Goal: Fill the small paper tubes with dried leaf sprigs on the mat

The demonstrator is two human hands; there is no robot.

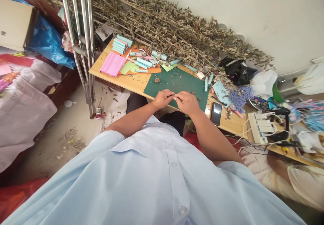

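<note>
My left hand [164, 98] and my right hand [187, 102] meet over the front edge of a dark green mat [165, 80]. Both are closed, with fingertips pinched together around something thin and dark, too small to make out. A brown crumbly clump [157, 80] lies on the mat beyond my left hand, among scattered dry bits. Two pale blue paper rolls [206, 84] rest at the mat's right edge. A black phone [216, 113] lies on the table to the right of my right hand.
Bundles of dried leafy stems [162, 26] lean along the back. At the table's left are stacked blue rolls [120, 45] and pink paper [112, 64]. Metal crutches [87, 49] stand left. To the right sit a power strip [258, 129], cables and purple cords [239, 98].
</note>
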